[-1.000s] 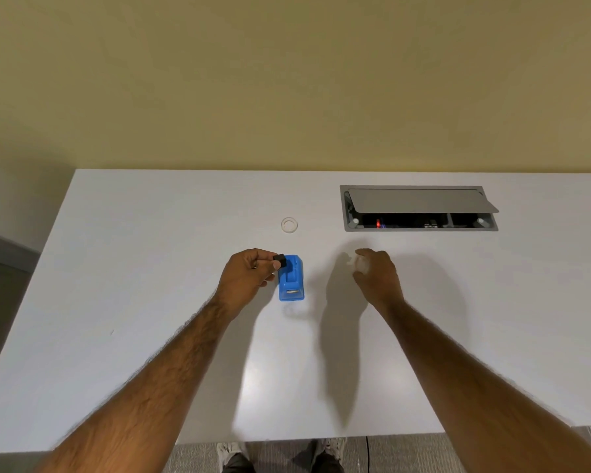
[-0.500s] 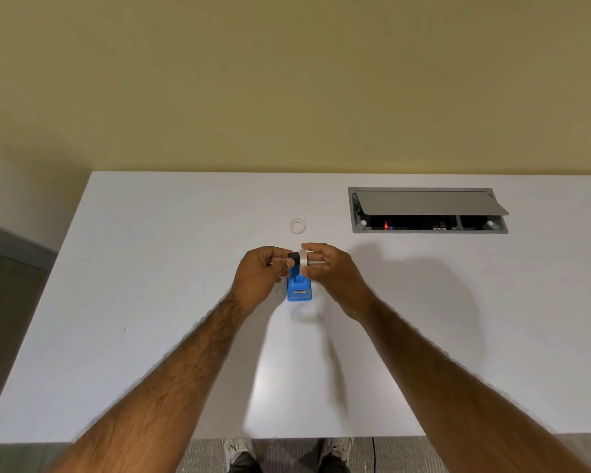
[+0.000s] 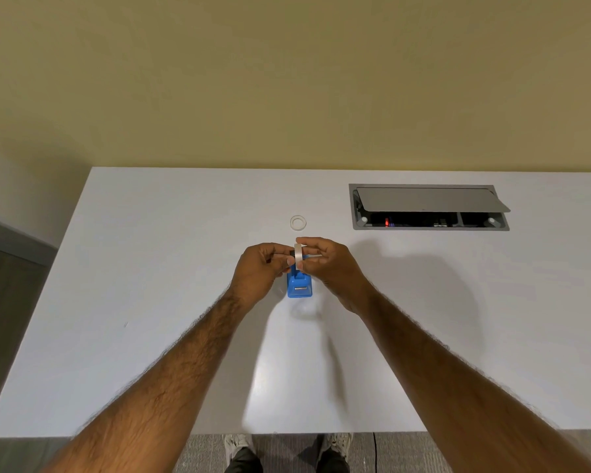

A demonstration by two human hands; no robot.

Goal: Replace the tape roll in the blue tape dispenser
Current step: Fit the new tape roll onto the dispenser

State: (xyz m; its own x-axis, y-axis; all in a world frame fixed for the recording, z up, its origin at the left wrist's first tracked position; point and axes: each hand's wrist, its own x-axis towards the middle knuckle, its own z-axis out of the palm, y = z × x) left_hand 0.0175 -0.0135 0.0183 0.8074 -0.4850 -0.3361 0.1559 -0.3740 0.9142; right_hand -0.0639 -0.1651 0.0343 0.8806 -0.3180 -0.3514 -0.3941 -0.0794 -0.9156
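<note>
The blue tape dispenser (image 3: 299, 287) stands on the white table (image 3: 151, 302), its near end toward me. Above its far end my right hand (image 3: 331, 264) pinches a clear tape roll (image 3: 298, 257) held on edge. My left hand (image 3: 261, 269) pinches a small black spindle (image 3: 291, 253) right against the roll's left side. Both hands meet over the dispenser and hide its far half. A second ring, an empty-looking tape core (image 3: 298, 222), lies flat on the table farther back.
A grey cable box (image 3: 427, 207) with a half-raised lid is set into the table at the back right. A yellow wall runs behind the table. My shoes show below the near edge.
My right hand came in from the right with the tape roll and met my left hand over the dispenser. The roll now sits against the black spindle.
</note>
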